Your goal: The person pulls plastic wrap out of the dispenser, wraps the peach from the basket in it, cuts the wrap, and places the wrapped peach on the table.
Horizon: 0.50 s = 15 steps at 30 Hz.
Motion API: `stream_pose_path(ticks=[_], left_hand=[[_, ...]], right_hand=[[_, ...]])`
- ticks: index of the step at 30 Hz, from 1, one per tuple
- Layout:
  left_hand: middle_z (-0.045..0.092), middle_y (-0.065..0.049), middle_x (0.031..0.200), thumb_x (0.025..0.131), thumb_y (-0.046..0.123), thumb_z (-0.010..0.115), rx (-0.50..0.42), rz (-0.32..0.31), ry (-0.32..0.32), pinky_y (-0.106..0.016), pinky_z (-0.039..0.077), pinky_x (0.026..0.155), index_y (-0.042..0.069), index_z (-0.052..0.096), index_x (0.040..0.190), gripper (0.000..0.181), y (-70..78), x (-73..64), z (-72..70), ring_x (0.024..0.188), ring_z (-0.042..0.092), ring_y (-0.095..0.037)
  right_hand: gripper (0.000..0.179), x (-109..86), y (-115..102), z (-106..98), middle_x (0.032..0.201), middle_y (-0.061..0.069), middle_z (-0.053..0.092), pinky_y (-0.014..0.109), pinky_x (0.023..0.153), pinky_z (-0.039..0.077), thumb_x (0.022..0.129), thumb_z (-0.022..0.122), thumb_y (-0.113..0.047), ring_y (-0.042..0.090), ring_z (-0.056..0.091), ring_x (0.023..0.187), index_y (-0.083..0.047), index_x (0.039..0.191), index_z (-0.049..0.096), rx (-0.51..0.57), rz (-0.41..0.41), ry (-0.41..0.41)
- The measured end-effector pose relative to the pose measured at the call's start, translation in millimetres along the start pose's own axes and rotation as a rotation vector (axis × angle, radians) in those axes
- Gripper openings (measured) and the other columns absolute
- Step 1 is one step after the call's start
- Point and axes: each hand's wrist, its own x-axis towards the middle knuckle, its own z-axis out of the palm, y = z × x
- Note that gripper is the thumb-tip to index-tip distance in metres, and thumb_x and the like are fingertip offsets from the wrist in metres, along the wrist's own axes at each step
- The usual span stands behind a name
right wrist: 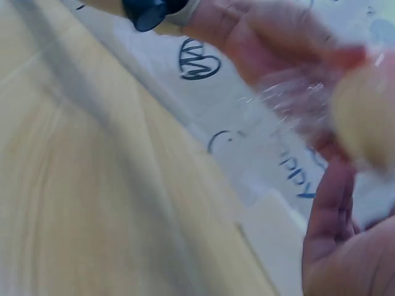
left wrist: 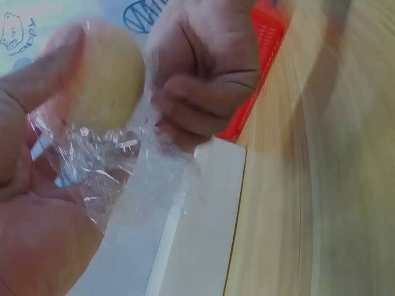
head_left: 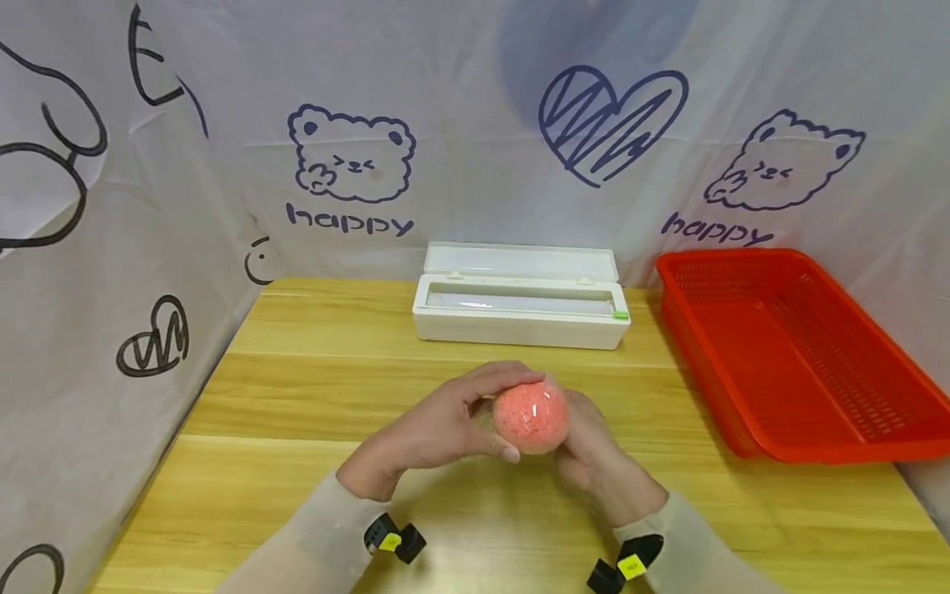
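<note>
A round, speckled ball (head_left: pixel 531 417), coral pink on one side and cream on the other, is wrapped in shiny clear cling film (left wrist: pixel 102 163). My left hand (head_left: pixel 445 425) holds it above the table, thumb on one side and fingers on the other. Loose film bunches beneath the ball in the left wrist view. Close against the ball's right side is my right hand (head_left: pixel 597 454), its fingers curled at the gathered film. The head view hides those fingertips behind the ball, and the right wrist view is blurred.
A white cling film dispenser (head_left: pixel 519 330) stands at the back of the wooden table (head_left: pixel 312 396), lid raised, with a roll inside and a green slider at its right end. A red plastic basket (head_left: pixel 712 388) sits on the right. Printed white cloth (head_left: pixel 475 124) hangs behind and left.
</note>
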Motion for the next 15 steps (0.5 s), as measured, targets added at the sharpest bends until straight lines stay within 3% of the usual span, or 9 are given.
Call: stream_pose_path(ticks=[2,3,5,8,11,15], left_hand=[[0.048,0.005,0.159,0.08,0.009,0.091,-0.002,-0.009,0.059,-0.049,0.04,0.12,0.03,0.057,0.152,0.082,-2.1,1.0,-0.2,0.146,0.046,-0.02],[0.048,0.005,0.158,0.081,0.007,0.091,-0.003,-0.021,0.086,-0.048,0.042,0.119,0.03,0.057,0.152,0.082,-3.2,1.3,0.1,0.144,0.047,-0.02],[0.048,0.004,0.156,0.081,0.006,0.09,0.006,-0.032,0.128,-0.047,0.042,0.119,0.029,0.057,0.151,0.081,-5.4,1.5,1.2,0.143,0.048,-0.021],[0.048,0.004,0.155,0.081,0.005,0.09,0.012,-0.029,0.171,-0.041,0.044,0.119,0.027,0.058,0.151,0.08,-7.4,1.8,4.3,0.141,0.05,-0.02],[0.049,0.001,0.153,0.08,0.004,0.091,0.026,0.021,0.192,-0.035,0.047,0.116,0.023,0.057,0.151,0.081,-7.3,2.0,8.0,0.139,0.052,-0.021],[0.05,-0.001,0.153,0.08,0.004,0.091,0.051,0.062,0.191,-0.032,0.05,0.112,0.021,0.056,0.151,0.081,-4.5,0.8,11.0,0.138,0.052,-0.022]], right_hand=[[0.033,-2.8,-4.0,5.2,0.084,-0.004,0.068,0.017,0.061,0.052,0.112,0.053,-0.034,0.004,0.061,0.069,-0.012,0.098,0.073,0.024,-0.069,0.107],[0.035,-5.1,-6.8,7.5,0.083,-0.003,0.068,0.017,0.06,0.051,0.112,0.052,-0.035,0.005,0.061,0.068,-0.008,0.101,0.072,0.018,-0.091,0.123],[0.045,-10.7,-11.3,13.1,0.093,-0.002,0.069,0.018,0.066,0.054,0.114,0.046,-0.042,0.006,0.064,0.077,-0.003,0.114,0.068,-0.006,-0.126,0.115],[0.058,-18.1,-13.4,23.1,0.12,0.005,0.065,0.021,0.086,0.057,0.115,0.036,-0.045,0.009,0.064,0.101,0.005,0.135,0.057,-0.109,-0.19,0.037],[0.062,-20.6,-10.7,30.0,0.128,0.01,0.062,0.02,0.089,0.055,0.115,0.036,-0.046,0.01,0.061,0.108,0.006,0.139,0.057,-0.294,-0.29,0.041],[0.062,-21.3,-7.5,28.6,0.117,0.013,0.069,0.028,0.089,0.054,0.114,0.035,-0.05,0.017,0.062,0.105,0.0,0.126,0.07,-0.628,-0.416,0.146]])
